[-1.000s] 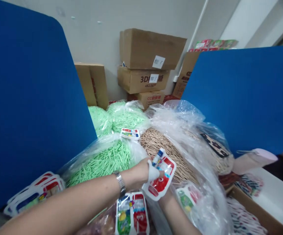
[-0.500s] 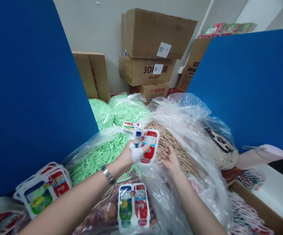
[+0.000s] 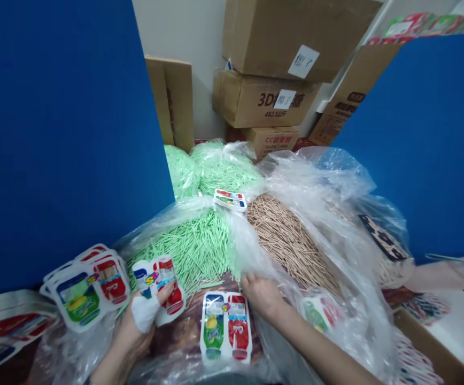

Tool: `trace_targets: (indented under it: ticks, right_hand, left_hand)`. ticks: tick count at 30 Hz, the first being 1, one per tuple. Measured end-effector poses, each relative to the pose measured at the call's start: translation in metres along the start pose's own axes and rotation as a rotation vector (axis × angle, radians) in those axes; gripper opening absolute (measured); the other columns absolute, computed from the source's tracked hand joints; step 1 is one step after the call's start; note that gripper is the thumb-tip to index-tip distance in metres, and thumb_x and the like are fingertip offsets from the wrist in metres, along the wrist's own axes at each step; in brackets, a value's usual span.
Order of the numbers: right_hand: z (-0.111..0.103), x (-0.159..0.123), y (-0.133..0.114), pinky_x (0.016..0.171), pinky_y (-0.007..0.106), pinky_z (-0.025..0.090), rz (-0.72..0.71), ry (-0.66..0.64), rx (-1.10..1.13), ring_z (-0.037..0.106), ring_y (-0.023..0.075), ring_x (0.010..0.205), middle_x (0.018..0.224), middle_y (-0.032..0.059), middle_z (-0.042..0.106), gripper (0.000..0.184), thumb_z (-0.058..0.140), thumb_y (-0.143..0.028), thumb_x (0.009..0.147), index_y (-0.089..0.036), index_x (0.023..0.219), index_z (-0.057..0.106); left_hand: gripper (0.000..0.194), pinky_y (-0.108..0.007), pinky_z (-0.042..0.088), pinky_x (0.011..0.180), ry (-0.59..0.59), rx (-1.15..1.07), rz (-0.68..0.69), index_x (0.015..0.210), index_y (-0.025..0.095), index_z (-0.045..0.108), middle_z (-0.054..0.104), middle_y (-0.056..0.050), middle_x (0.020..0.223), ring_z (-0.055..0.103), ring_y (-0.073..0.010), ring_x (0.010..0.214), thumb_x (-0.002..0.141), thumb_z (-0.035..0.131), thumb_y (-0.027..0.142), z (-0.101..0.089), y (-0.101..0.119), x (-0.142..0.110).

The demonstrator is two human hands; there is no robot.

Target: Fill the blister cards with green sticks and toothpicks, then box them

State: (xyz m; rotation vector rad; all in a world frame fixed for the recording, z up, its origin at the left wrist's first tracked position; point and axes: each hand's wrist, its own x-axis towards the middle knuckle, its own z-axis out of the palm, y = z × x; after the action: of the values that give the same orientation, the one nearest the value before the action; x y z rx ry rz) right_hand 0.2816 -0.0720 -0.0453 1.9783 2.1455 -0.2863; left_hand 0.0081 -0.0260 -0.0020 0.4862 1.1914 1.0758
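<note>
Two hands here. Left hand (image 3: 139, 320), lower left, is pinching one printed packet (image 3: 172, 283); right hand (image 3: 263, 295), lower middle, has curled fingers, can't tell if anything's inside. Another packet (image 3: 213, 327) lies bottom center; two stick piles mid-frame, one green pile (image 3: 195, 246), one brown pile (image 3: 290, 243).

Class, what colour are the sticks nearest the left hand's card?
The sticks are pale green, clearest in the head view.

between the left partition (image 3: 67, 133) and the right partition (image 3: 424, 133), the left stick pile (image 3: 195, 246) is set beside the right stick pile (image 3: 290, 243). cartons (image 3: 270, 99) are stacked far behind. one packet (image 3: 226, 327) is laid near, before the piles; stacked packets (image 3: 78, 299) at near left.
</note>
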Motion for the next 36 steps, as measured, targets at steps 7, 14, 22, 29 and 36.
trace_targets:
  ticks: [7,14,22,29,36]
  right_hand:
    - [-0.022,0.010,-0.012,0.063,0.027,0.045,-0.224,0.012,-0.015,0.064,0.0223,0.078,0.081,0.0085,0.070,0.022,0.040,-0.027,0.095,-0.017,0.096,0.059]
    - [-0.016,0.050,-0.093,0.056,0.025,0.044,-0.758,0.039,-0.110,0.062,0.0203,0.075,0.080,0.0061,0.068,0.011,0.045,-0.018,0.090,-0.018,0.094,0.056]
    - [-0.041,0.052,-0.070,0.063,0.025,0.044,-0.662,0.123,0.164,0.059,0.0166,0.077,0.087,0.0066,0.064,0.010,0.043,-0.018,0.091,-0.017,0.093,0.053]
    - [-0.096,0.044,0.087,0.068,0.026,0.039,0.172,0.239,0.272,0.057,0.0167,0.072,0.082,0.0059,0.064,0.023,0.035,-0.027,0.094,-0.017,0.090,0.055]
    - [-0.069,0.053,0.158,0.089,0.026,0.037,0.312,0.245,0.180,0.054,0.0204,0.110,0.121,0.0139,0.058,0.037,0.038,-0.031,0.095,-0.014,0.126,0.047]
  left_hand:
    - [0.052,-0.028,0.060,0.062,0.062,-0.071,0.028,0.097,0.019,0.067,0.077,0.003,0.077,0.072,-0.0191,0.065,0.050,0.088,0.019,-0.017,0.001,-0.002]
    - [0.046,-0.030,0.060,0.067,0.058,-0.072,0.060,0.095,0.016,0.068,0.077,-0.003,0.079,0.072,-0.0228,0.071,0.053,0.085,0.016,-0.014,0.001,-0.007]
    - [0.051,-0.030,0.060,0.066,0.113,-0.059,0.015,0.095,0.018,0.068,0.077,-0.001,0.079,0.073,-0.0254,0.074,0.048,0.085,0.005,-0.028,0.000,-0.004]
    - [0.049,-0.028,0.061,0.057,0.104,-0.017,-0.054,0.098,0.022,0.066,0.077,0.002,0.076,0.073,-0.0227,0.066,0.054,0.083,0.009,-0.020,-0.018,0.009]
    - [0.039,-0.028,0.061,0.058,0.118,0.102,-0.147,0.080,0.022,0.066,0.077,0.001,0.068,0.073,-0.0270,0.067,0.048,0.083,0.008,-0.012,-0.037,0.017]
